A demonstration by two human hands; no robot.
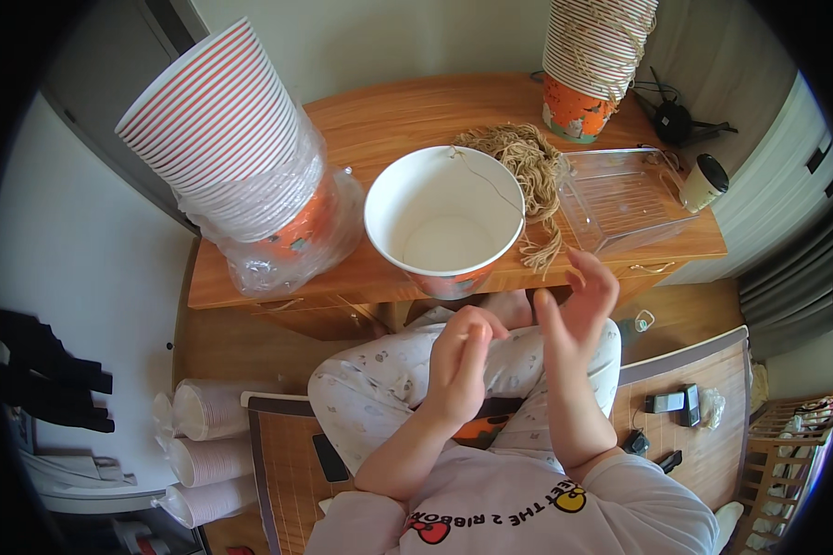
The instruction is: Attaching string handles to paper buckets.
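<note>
A large white-lined paper bucket (407, 222) stands upright near the table's front edge, with a thin cord (483, 174) lying across its inside and over the rim. Beside it, to the right, lies a loose bundle of tan cords (525, 162), some trailing toward the front edge. My left hand (463, 361) is above my lap, in front of the bucket, fingers curled in and thumb up; whatever is inside them is hidden. To its right, my right hand (578, 305) is raised before the table with thumb and fingers apart, and I see nothing in it.
A tall plastic-wrapped bucket stack (222, 129) leans at the table's left. Another bucket stack (592, 55), strung with cords, stands at the back right. A clear plastic tray (620, 199) and a black-lidded cup (703, 185) sit at the right. Wrapped cup stacks (213, 462) lie lower left.
</note>
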